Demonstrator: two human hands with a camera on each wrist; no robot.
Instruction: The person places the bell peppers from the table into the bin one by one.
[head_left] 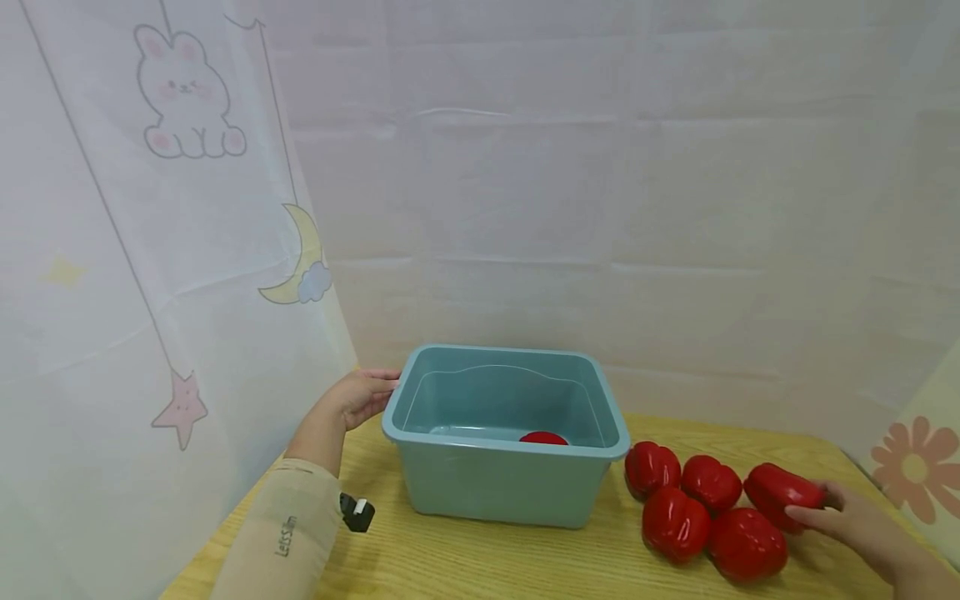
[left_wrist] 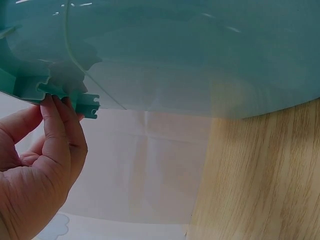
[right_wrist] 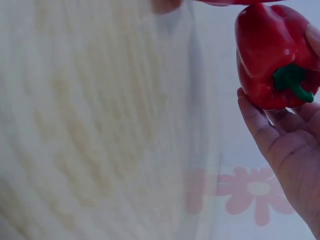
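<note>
"LetsSlim" on the beige sleeve

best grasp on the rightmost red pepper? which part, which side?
Probably span the rightmost pepper's broad glossy body, coming from the right, open table side. Other peppers crowd its left. The right hand already cups it there, the green stem facing the palm.

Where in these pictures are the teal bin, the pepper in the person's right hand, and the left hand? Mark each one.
teal bin (head_left: pixel 510 492): head view, front wall.
held pepper (right_wrist: pixel 265 50): right wrist view, glossy red side.
left hand (head_left: pixel 360 398): head view, back of the hand at the bin's rim.
</note>
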